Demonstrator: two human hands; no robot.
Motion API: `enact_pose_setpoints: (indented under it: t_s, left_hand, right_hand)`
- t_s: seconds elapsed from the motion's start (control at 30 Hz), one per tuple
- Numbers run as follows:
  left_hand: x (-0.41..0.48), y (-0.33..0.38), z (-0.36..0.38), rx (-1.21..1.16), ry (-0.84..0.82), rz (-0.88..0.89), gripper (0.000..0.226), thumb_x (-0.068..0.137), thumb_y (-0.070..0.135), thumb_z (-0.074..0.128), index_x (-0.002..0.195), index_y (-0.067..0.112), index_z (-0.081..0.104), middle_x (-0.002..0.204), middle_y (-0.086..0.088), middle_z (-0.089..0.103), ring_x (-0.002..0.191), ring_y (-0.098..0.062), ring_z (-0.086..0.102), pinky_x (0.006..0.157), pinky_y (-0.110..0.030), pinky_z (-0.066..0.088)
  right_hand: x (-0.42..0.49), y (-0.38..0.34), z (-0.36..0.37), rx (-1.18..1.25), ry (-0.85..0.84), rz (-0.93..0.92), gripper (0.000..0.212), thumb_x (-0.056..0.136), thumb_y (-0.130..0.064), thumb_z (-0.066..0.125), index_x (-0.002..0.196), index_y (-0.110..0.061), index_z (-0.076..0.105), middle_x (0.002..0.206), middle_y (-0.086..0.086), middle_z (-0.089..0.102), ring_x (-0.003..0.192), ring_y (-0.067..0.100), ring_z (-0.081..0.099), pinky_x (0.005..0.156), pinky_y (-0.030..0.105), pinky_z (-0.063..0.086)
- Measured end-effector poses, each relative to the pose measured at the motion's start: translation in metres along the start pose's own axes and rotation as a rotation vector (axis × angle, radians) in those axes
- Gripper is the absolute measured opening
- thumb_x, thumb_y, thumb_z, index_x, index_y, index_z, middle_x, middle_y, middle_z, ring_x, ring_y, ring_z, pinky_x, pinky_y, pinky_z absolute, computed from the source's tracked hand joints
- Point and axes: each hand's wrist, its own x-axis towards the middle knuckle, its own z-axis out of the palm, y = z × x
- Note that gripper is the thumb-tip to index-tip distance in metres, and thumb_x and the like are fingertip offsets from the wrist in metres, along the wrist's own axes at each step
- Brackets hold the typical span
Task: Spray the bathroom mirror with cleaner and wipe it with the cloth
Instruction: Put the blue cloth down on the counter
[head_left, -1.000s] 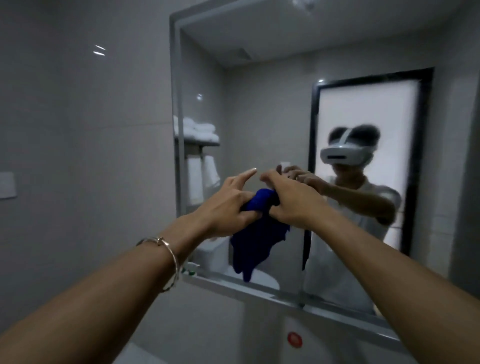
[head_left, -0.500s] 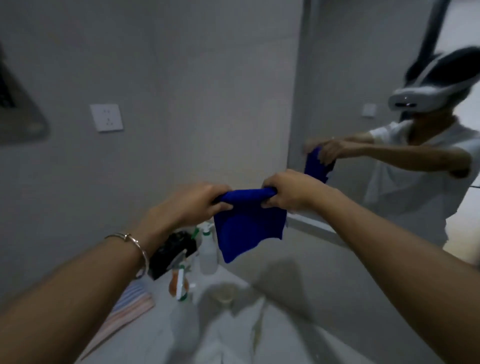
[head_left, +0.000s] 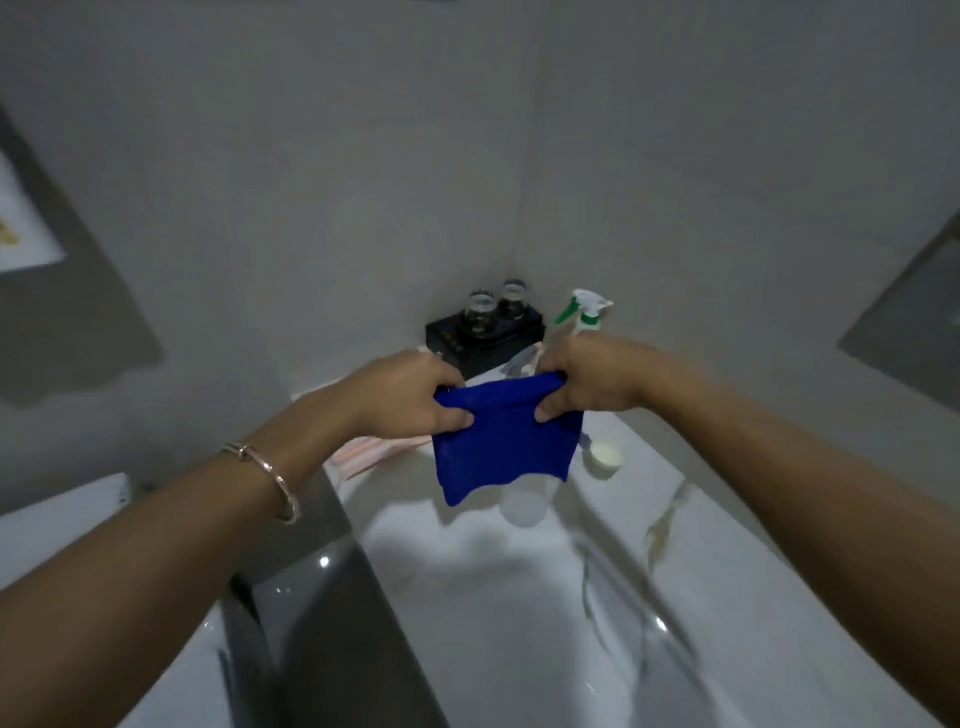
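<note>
A blue cloth (head_left: 501, 447) hangs folded between my two hands above the white counter. My left hand (head_left: 410, 397) grips its upper left corner and my right hand (head_left: 592, 379) grips its upper right corner, thumbs pressed on the front of the fabric. Behind my right hand stands the spray bottle (head_left: 584, 312), white with a green trigger; only its head shows. The mirror is out of the view; a grey edge at the far right (head_left: 914, 322) may belong to it.
A black tray (head_left: 485, 335) with two glasses sits in the wall corner. A striped pink towel (head_left: 369, 452) lies below my left hand. A small white lid (head_left: 605, 457) and a clear cup (head_left: 524, 506) rest on the marble counter (head_left: 519, 597).
The view has swung from the mirror down and left to the counter corner. Both hands kept the blue cloth and lowered it, now spread between them over the counter.
</note>
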Motion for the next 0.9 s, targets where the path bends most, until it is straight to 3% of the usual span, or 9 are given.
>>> enact_pose_setpoints:
  t_s: [0.17, 0.23, 0.43, 0.7, 0.9]
  left_hand:
    - [-0.014, -0.048, 0.068, -0.078, -0.196, -0.102, 0.007, 0.088, 0.033, 0.054, 0.083, 0.029, 0.055, 0.077, 0.013, 0.054, 0.076, -0.008, 0.054, 0.063, -0.023, 0.039]
    - [-0.019, -0.064, 0.101, -0.135, -0.250, -0.138, 0.005, 0.089, 0.031, 0.053, 0.085, 0.027, 0.054, 0.078, 0.014, 0.051, 0.077, -0.007, 0.051, 0.062, -0.021, 0.037]
    - [-0.018, -0.104, 0.196, -0.243, -0.364, -0.284, 0.024, 0.090, 0.035, 0.048, 0.100, 0.018, 0.060, 0.095, 0.001, 0.062, 0.086, -0.015, 0.057, 0.075, -0.031, 0.046]
    - [0.020, -0.148, 0.228, -0.137, -0.178, -0.514, 0.030, 0.097, 0.031, 0.034, 0.115, 0.015, 0.052, 0.107, -0.005, 0.059, 0.091, -0.020, 0.056, 0.070, -0.027, 0.038]
    - [0.036, -0.152, 0.214, -0.007, 0.046, -0.517, 0.051, 0.099, 0.036, 0.031, 0.146, 0.017, 0.023, 0.145, -0.006, 0.037, 0.127, -0.025, 0.041, 0.098, -0.037, 0.037]
  right_hand:
    - [0.044, -0.020, 0.070, -0.013, -0.229, -0.059, 0.018, 0.087, -0.033, 0.065, 0.101, -0.021, 0.064, 0.089, -0.004, 0.058, 0.082, 0.015, 0.053, 0.066, 0.028, 0.041]
    - [0.060, -0.022, 0.103, -0.036, -0.308, -0.075, 0.023, 0.089, -0.031, 0.062, 0.108, -0.018, 0.063, 0.098, -0.001, 0.061, 0.087, 0.015, 0.054, 0.074, 0.028, 0.045]
    - [0.112, -0.019, 0.195, -0.098, -0.484, -0.085, 0.025, 0.090, -0.022, 0.055, 0.112, -0.012, 0.060, 0.111, 0.006, 0.063, 0.095, 0.021, 0.056, 0.088, 0.036, 0.048]
    - [0.169, -0.012, 0.241, -0.105, -0.211, 0.031, 0.025, 0.097, -0.018, 0.041, 0.119, -0.015, 0.052, 0.111, 0.006, 0.054, 0.096, 0.027, 0.058, 0.075, 0.034, 0.044]
    - [0.177, -0.015, 0.225, -0.050, -0.138, 0.054, 0.031, 0.101, -0.029, 0.036, 0.126, -0.012, 0.044, 0.117, 0.008, 0.050, 0.103, 0.027, 0.056, 0.083, 0.037, 0.047]
